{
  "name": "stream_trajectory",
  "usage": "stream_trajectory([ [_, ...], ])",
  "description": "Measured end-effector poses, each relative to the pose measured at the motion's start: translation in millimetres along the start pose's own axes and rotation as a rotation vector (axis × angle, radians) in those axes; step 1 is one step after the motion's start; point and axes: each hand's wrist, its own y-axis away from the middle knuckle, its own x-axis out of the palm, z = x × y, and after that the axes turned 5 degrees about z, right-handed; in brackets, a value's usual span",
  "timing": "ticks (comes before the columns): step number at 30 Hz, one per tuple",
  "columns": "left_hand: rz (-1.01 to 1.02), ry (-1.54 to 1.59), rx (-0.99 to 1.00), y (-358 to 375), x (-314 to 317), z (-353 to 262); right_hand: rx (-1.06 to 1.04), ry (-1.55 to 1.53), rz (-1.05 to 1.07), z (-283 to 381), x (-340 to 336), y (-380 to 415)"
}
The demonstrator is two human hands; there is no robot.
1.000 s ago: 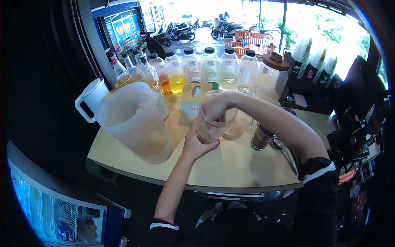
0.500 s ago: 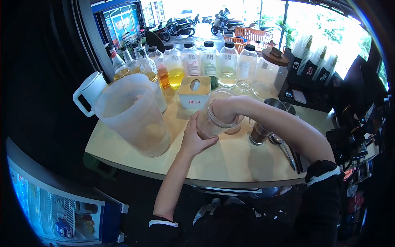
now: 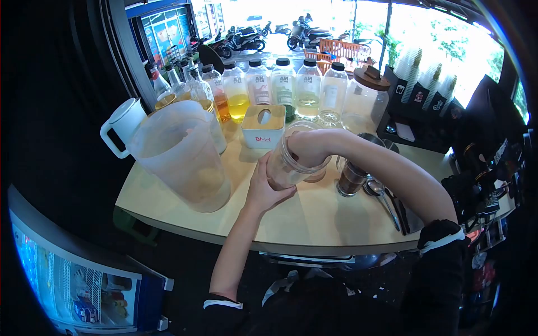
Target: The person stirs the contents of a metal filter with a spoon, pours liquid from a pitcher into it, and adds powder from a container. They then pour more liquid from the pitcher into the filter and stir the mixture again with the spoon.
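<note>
My left hand [image 3: 263,187] is wrapped around the lower side of a clear jar [image 3: 284,171], which tilts with its mouth to the right above the counter. Through that mouth reaches my right hand [image 3: 300,147], inside up to about the wrist. Its fingers show only dimly through the jar wall, so whether they grip anything is hidden. Just right of the jar stands a glass with dark brown contents [image 3: 351,182]. A spoon [image 3: 386,204] lies beside the glass, under my right forearm. Behind the jar is a white tissue box [image 3: 262,139] with a wooden top.
A large translucent pitcher [image 3: 190,173] stands on the counter [image 3: 319,224] at left, with a white jug [image 3: 126,124] behind it. Several black-capped bottles [image 3: 309,92] line the back, beside a wooden-lidded jar [image 3: 365,103]. Stacked plastic cups [image 3: 412,75] stand at back right.
My right hand has shifted slightly within the jar. My left hand keeps its hold, and the jar stays tilted in nearly the same place.
</note>
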Motion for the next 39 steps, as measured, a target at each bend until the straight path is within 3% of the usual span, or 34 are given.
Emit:
stream_trajectory([
  [6,-0.008,-0.017,-0.01,0,0,-7,-0.075,-0.019,0.014,-3,-8,16],
  [9,-0.01,-0.043,-0.038,1,1,-11,-0.15,-0.028,-0.092,-7,-7,24],
  [21,-0.036,-0.058,-0.067,1,5,-4,-0.118,-0.404,-0.24,-29,-20,61],
  [23,-0.036,-0.053,-0.066,2,7,3,-0.189,-0.504,-0.304,-40,-19,66],
  [32,-0.054,-0.033,-0.072,1,8,-3,-0.024,-0.77,-0.322,-46,-10,95],
  [39,-0.031,0.073,-0.118,1,11,-6,-0.079,-0.852,-0.28,-47,-2,104],
])
